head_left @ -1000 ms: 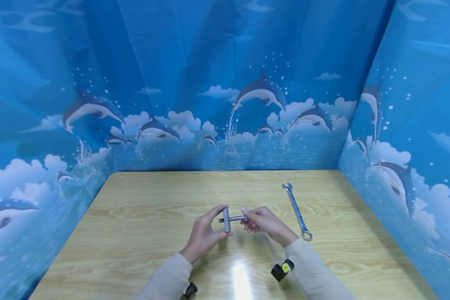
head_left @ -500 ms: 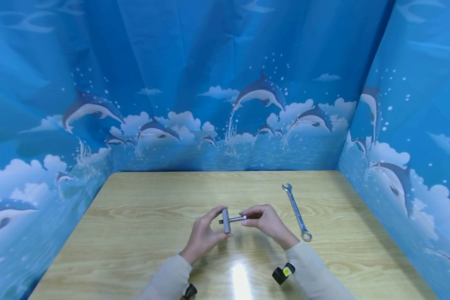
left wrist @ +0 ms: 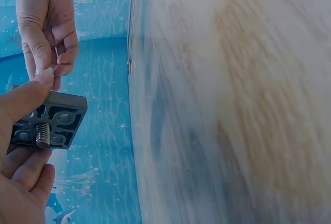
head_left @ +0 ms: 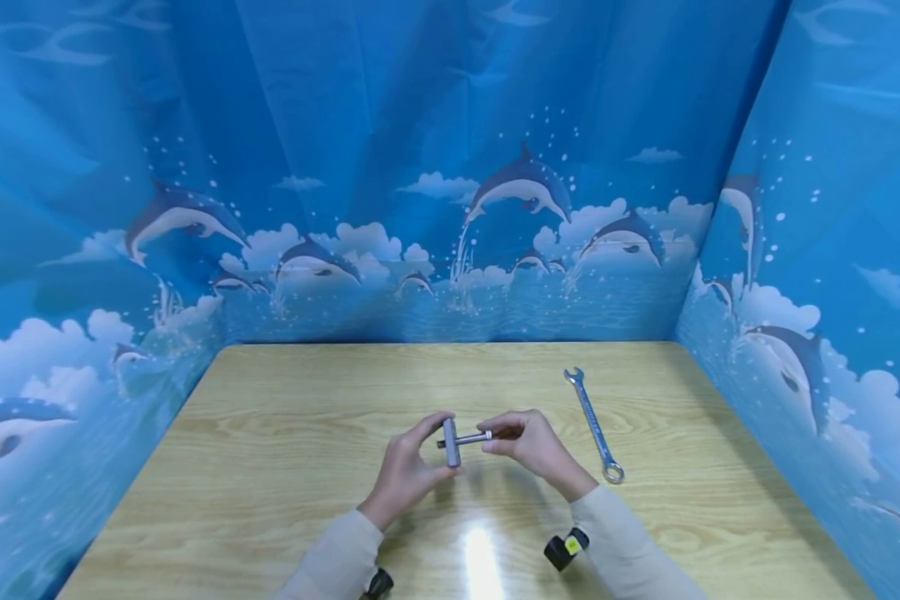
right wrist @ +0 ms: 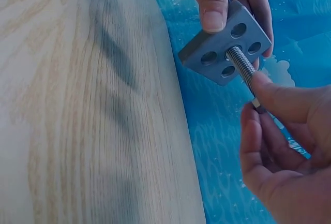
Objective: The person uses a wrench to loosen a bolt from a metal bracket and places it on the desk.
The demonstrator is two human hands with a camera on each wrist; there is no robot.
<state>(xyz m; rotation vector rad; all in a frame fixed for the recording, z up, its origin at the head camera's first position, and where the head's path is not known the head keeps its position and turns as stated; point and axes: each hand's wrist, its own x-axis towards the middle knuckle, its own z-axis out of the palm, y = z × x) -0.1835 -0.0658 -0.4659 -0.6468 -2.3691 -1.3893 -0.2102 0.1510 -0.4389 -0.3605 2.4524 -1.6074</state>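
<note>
My left hand [head_left: 405, 472] holds a square grey metal plate [head_left: 452, 443] by opposite edges, thumb on one side and fingers on the other. Four-cornered holes surround the middle of the plate in the right wrist view. A threaded bolt [right wrist: 241, 64] passes through its centre, and the bolt's threaded tip [left wrist: 43, 135] sticks out on the ribbed face in the left wrist view. My right hand [head_left: 536, 448] pinches the bolt's outer end [right wrist: 257, 105] between thumb and fingers. Plate and bolt are held up over the table.
A combination wrench [head_left: 592, 423] lies on the wood-grain table [head_left: 307, 400], right of my right hand. Blue dolphin-print curtains [head_left: 390, 208] close off the back and sides. A black camera [head_left: 558, 550] is strapped at my right wrist.
The right hand has shifted its grip on the bolt's end, from curled fingers with the thumb on top to fingers reaching over and the thumb lower. The left hand and plate stay nearly still.
</note>
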